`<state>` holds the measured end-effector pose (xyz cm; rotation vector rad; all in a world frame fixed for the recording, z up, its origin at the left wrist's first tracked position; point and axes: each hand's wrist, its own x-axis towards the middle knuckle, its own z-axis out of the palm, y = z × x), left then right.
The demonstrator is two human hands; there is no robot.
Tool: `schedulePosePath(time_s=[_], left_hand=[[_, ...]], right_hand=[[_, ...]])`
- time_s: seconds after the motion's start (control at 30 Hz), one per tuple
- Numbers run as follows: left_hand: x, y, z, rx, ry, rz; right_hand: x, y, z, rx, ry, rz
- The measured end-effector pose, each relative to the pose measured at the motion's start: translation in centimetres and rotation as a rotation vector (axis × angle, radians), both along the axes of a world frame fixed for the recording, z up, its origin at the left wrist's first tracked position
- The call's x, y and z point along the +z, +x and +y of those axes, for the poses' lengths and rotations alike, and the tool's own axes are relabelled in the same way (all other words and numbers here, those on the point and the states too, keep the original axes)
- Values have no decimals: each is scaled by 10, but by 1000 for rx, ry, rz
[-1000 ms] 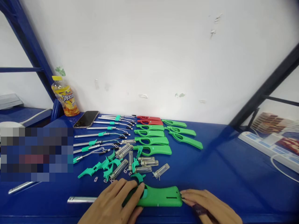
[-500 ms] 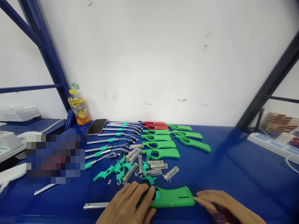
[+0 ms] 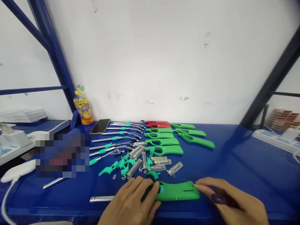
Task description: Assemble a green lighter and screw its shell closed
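Observation:
A green long-necked gas lighter (image 3: 179, 190) lies on its side at the table's front, its silver barrel pointing left. My left hand (image 3: 132, 200) is closed over its trigger end and presses it down. At the lighter's right end, the thumb and finger of my right hand (image 3: 236, 200) are pinched together at the edge by the small hole. A dark purple, rounded handle (image 3: 219, 199) is tucked in the right palm; the rest of it is hidden. Just beyond the left fingers are teal triggers (image 3: 107, 170) and clear fuel tanks (image 3: 134, 167).
Silver barrels with wires (image 3: 109, 138) lie left of green handle shells (image 3: 164, 142) and red shells (image 3: 159, 125). A phone (image 3: 100, 126) and a drink bottle (image 3: 83, 109) stand at the back left. Power strips (image 3: 276, 143) flank the table. One area at left is blurred out.
My right fingers have moved from the lighter's end tip up to its upper right corner. The left hand keeps its hold. The whole view has shifted slightly.

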<state>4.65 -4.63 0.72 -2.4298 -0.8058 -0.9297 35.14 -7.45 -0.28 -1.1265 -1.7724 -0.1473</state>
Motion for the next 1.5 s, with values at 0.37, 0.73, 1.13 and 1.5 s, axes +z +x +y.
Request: schedulePosePath(time_s=[0.37,0.73,1.13,1.5], left_hand=[[-7,-10,-1,-24,-94,88],[0,-10,-3,6,-85,101],[-2,-11,-4,0,-67,88],[-1,-9,-2,7,-46,78]], right_hand=[[-4,-2,1,-9,-62,13],[2,-4,1,56,-33,-115],[10,-16,-2,29,60,-62],[9,-15,-4,60,18,-22]])
